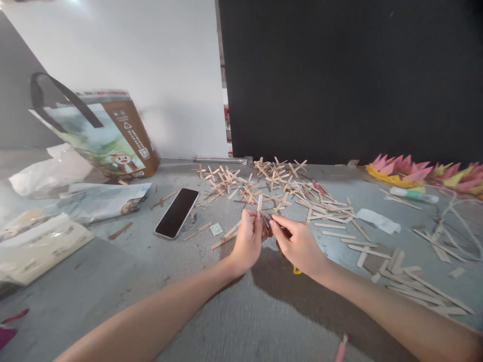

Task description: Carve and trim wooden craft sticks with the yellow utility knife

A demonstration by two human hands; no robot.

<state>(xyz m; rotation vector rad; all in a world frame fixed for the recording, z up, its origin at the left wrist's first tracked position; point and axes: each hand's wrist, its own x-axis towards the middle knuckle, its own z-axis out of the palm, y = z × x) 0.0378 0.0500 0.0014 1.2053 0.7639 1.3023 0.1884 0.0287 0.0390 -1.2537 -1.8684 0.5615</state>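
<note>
My left hand (248,243) is closed in a pinch around a flat wooden craft stick (260,202), which points upward from the fingers. My right hand (300,245) meets it at the fingertips, thumb and fingers pressed together. Between the two hands shows a small dark, metal-looking piece (266,219), partly hidden by the fingers. Below the right palm a bit of something yellow (297,270) is visible; I cannot tell whether it belongs to the dark piece. Just beyond the hands lies a heap of crossed craft sticks (226,179).
Loose craft sticks (335,211) spread to the right. On the left lie a phone (177,213) and plastic packets (41,246), with a printed carrier bag (113,141) behind. Pink and yellow paper shapes (400,171) and a glue tube (414,195) are far right. A pink pencil (341,348) lies in front.
</note>
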